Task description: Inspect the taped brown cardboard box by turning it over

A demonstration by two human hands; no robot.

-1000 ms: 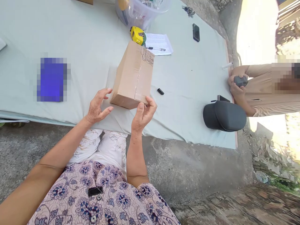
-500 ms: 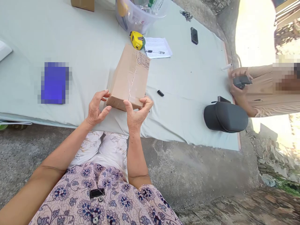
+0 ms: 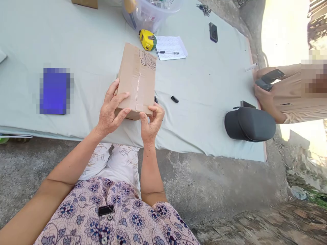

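A brown cardboard box (image 3: 133,81), closed along a taped seam, bears dark scribbled lines at its far right corner. My left hand (image 3: 111,110) grips its near left corner, with fingers over the side and top and the thumb at the near edge. At the near right corner, my right hand (image 3: 152,123) pinches the box between thumb and bent fingers. Beside the right fingers a dark pen (image 3: 156,99) lies partly hidden by the box and hand. A black pen cap (image 3: 175,99) rests to the right on the cloth.
Past the box are a yellow tape measure (image 3: 147,40), a notebook (image 3: 173,42) with a pen, and a translucent tub (image 3: 150,17). A blurred blue item (image 3: 55,91) lies left. Rightward are a black case (image 3: 250,124), a small black device (image 3: 213,32) and another person's hands (image 3: 264,97) holding a grey device.
My left hand has closed onto the box's left corner, its fingers now on the top. The box has turned slightly and shifted left. The other person's grey device has tilted.
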